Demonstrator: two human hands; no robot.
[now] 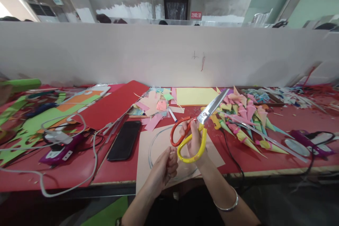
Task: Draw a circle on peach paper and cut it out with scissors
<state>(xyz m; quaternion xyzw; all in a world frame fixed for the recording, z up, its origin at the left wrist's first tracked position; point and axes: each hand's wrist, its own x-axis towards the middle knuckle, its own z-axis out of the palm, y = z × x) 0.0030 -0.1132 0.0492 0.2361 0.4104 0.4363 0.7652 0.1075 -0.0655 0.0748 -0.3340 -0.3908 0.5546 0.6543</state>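
My right hand (195, 141) grips a large pair of scissors (211, 108) with one red and one yellow handle. Their blades are together and point up to the far right. Close beside it, my left hand (167, 166) is curled closed, thumb against the fingers; whatever lies inside is hidden. Beneath both hands lies a pale pinkish sheet of paper (145, 144) with a round outline drawn on it. It reaches the table's front edge. A black phone (124, 140) rests just left of the sheet.
Folded paper cones (246, 116) are heaped on the right, a clear ruler (275, 141) across them. Paper scraps (152, 104) and a yellow sheet (196, 96) lie behind. Red card (113, 104), white cables (95, 162) and a purple power strip (62, 150) are left. A white partition (132, 53) stands behind.
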